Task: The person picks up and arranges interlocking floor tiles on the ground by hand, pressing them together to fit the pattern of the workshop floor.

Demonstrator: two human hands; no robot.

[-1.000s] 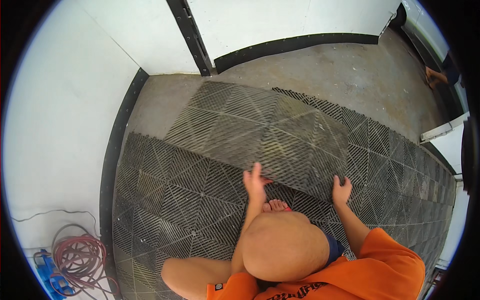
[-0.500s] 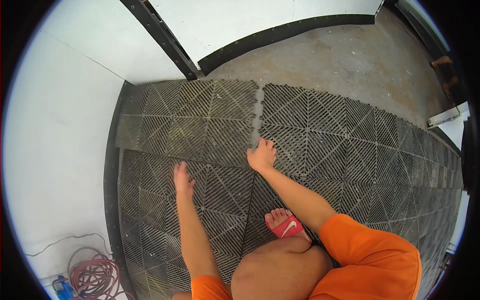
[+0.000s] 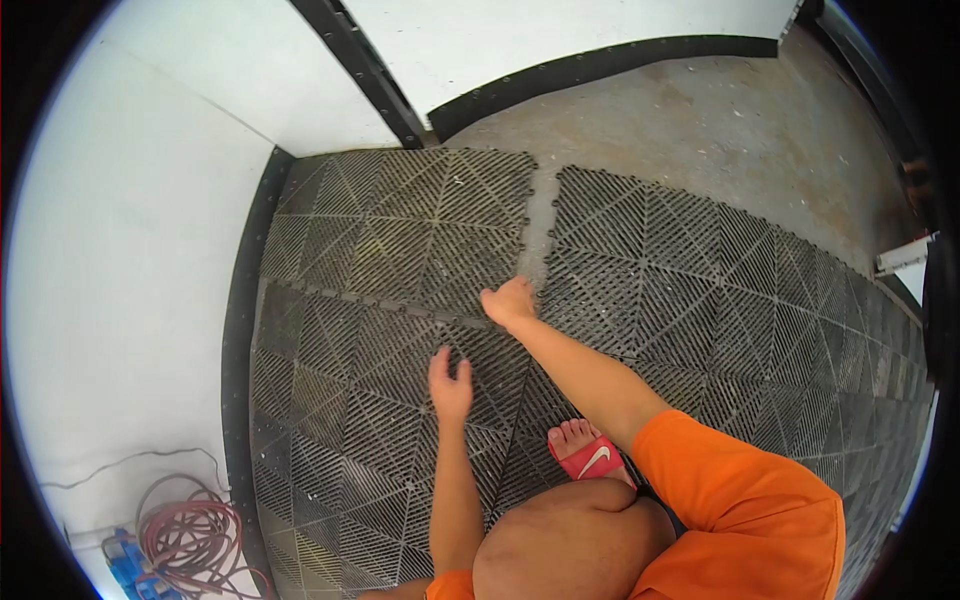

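left hand: open, fingers spread, flat on dark grey ribbed plastic floor tiles | right hand: at 1 o'clock of the left, fingers curled, at the tile gap | coiled red cable: 8 o'clock

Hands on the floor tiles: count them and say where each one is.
2. The left hand lies flat on the dark grid tiles. The right hand presses farther ahead, at the near end of the open gap between two tile sections.
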